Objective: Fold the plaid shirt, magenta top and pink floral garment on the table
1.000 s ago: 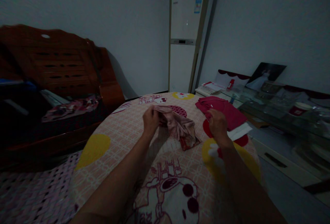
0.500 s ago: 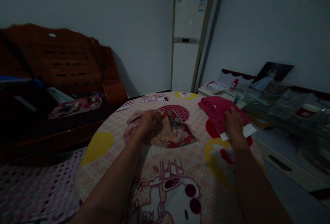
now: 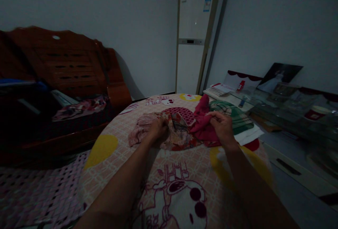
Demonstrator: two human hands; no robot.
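In the head view my right hand [image 3: 222,126] pinches a crimson-pink folded garment [image 3: 204,125], which bunches up to the left of the fingers. Its lower left part overlaps a floral cloth [image 3: 182,135] lying crumpled mid-table. My left hand [image 3: 159,129] is closed with curled fingers on that floral cloth, beside a dusty-pink crumpled cloth [image 3: 139,128]. A green plaid cloth [image 3: 235,116] lies to the right, on top of a white cloth or sheet [image 3: 249,135].
Everything lies on a round table with a patterned tablecloth [image 3: 105,172]. A glass-topped cabinet [image 3: 285,109] with cups and a photo stands to the right. A wooden bench [image 3: 74,60] is at the left, and a tall white appliance [image 3: 191,67] stands behind the table.
My right hand has lifted the pink garment off the stack and brought it left, uncovering the green plaid cloth. My left hand has shifted slightly to the right over the floral cloth.
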